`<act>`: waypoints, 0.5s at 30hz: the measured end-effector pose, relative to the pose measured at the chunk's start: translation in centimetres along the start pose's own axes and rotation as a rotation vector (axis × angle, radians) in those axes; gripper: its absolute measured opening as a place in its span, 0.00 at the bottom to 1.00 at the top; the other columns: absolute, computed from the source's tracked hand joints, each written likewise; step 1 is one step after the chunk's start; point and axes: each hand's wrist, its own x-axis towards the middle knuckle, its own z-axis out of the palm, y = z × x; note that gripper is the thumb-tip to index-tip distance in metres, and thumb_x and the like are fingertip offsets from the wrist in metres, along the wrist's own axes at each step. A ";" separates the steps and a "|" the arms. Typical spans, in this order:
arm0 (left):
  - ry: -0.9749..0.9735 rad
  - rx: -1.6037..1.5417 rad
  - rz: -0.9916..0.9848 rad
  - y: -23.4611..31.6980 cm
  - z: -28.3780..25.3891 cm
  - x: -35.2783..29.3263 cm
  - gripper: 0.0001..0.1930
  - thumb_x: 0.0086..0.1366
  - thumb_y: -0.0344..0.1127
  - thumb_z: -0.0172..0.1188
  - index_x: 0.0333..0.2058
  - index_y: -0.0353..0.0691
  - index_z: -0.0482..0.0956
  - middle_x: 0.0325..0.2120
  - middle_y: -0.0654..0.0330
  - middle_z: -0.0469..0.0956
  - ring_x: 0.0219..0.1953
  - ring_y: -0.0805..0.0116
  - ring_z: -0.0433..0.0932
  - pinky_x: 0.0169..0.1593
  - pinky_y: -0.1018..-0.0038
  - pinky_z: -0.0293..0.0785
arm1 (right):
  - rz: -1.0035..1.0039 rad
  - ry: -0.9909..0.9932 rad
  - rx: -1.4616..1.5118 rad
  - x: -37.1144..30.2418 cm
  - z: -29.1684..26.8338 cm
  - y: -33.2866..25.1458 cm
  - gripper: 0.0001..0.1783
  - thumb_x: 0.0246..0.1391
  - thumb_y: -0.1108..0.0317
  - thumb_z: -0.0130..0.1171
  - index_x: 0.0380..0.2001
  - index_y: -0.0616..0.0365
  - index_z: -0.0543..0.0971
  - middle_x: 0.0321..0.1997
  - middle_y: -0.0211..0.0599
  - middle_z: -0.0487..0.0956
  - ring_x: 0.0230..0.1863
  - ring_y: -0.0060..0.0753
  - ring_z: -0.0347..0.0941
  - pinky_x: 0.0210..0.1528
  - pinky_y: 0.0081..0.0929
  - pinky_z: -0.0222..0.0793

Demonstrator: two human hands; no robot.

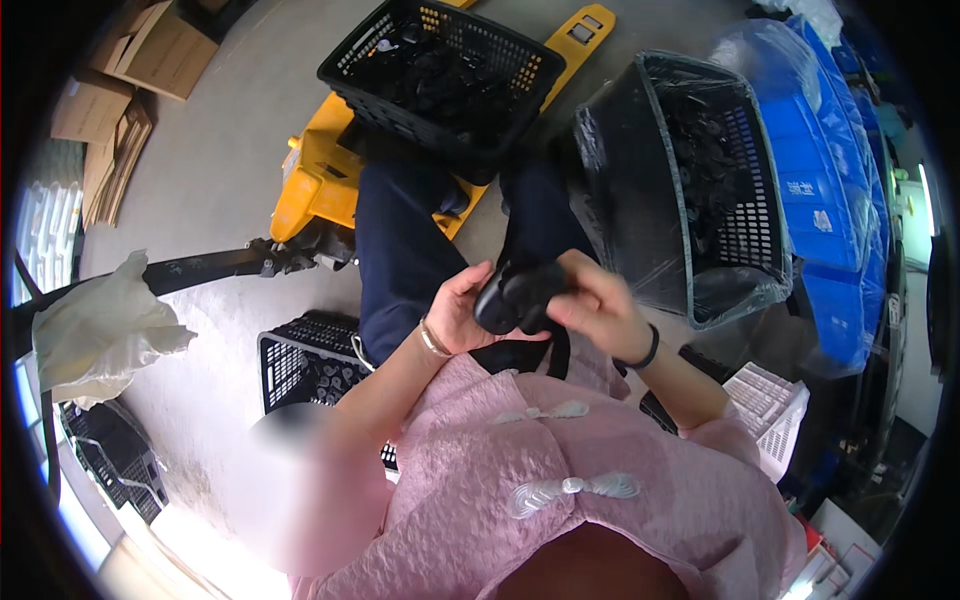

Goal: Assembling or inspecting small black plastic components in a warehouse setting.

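Note:
In front of my lap, a black rounded part [494, 306] lies in my left hand [455, 312], whose fingers curl up around its left side. From the right, my right hand [604, 312] grips a second dark piece [536, 290] pressed against the first; its fingers are slightly blurred. Both pieces look like smooth black plastic, but their exact kind cannot be made out. Beyond my knees stands a black perforated crate [420, 130] filled with dark parts. To the right, a plastic-lined black crate [635, 190] holds similar parts.
A yellow pallet jack [318, 190] sits under the far crate. Wrapped blue crates [810, 190] are stacked at the right. Cardboard boxes [165, 50] stand far left. Beside my left leg is another black crate [275, 365] with small parts. A pale plastic bag [110, 335] hangs at the left.

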 end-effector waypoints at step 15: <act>-0.116 0.195 0.024 0.1 0.2 0.0 0.28 0.58 0.53 0.48 0.52 0.41 0.64 0.50 0.47 0.66 0.51 0.43 0.66 0.53 0.44 0.58 | 0.008 -0.306 0.659 1.3 -2.9 2.5 0.14 0.54 0.70 0.50 0.44 0.60 0.70 0.42 0.36 0.72 0.43 0.27 0.68 0.45 0.24 0.63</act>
